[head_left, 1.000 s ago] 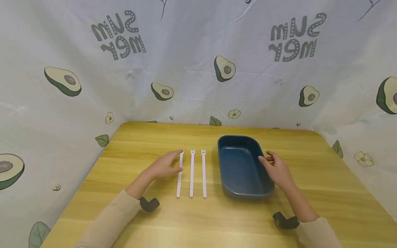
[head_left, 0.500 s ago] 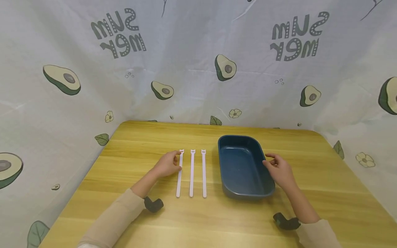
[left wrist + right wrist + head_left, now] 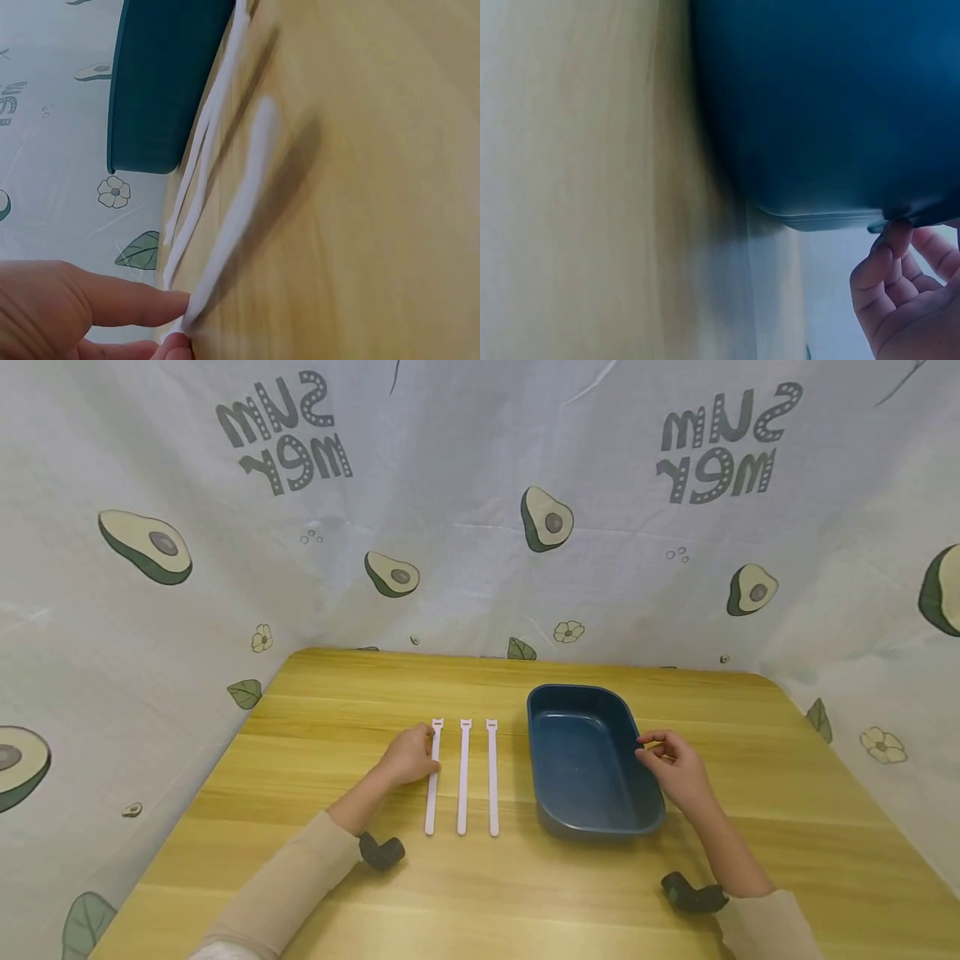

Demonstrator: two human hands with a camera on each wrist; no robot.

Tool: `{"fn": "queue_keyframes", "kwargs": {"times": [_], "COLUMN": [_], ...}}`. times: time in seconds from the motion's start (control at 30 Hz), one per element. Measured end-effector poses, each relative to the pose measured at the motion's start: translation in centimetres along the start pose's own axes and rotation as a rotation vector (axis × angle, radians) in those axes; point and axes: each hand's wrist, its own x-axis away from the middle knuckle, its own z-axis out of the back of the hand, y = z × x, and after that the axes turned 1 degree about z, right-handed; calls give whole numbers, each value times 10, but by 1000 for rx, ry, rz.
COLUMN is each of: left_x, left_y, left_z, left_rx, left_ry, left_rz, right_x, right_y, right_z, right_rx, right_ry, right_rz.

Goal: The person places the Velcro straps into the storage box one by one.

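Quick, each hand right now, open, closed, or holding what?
Left hand: closed, pinching the leftmost white strap.
Right hand: closed, pinching the blue container.

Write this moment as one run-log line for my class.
left hand: thumb and finger at leftmost strap; right hand: holds blue container; middle strap, rightmost strap: on table

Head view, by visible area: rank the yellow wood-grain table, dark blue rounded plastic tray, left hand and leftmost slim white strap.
1. Table
2. Tray
3. Left hand
4. Leftmost strap: longer than the hand but much narrower.
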Motion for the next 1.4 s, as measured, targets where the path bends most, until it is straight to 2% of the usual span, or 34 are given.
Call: {"fn": "queue_keyframes", "kwargs": {"times": [0.17,0.37,0.77,1.03,1.23,1.4], "left_x": [3,5,4,5,4,4], "left_y": [7,10,1,-3,-4,-1], "left_z": [0,0,-2,2,2,6], "left_rx": [-8,12,130,274,429,574], "left_ry": [8,24,62,56,80,57], "left_rz": [51,68,90,135,188,240], "right_x": [0,0,1,0,1,0], "right_y": [1,0,-3,-1,-2,-3], "right_z": [0,-1,0,-1,-1,-1], "right_rx": [-15,-1,14,12,10,6], "right_ry": [4,6,0,6,8,8], "right_rz": [3,5,0,5,4,-1]}}
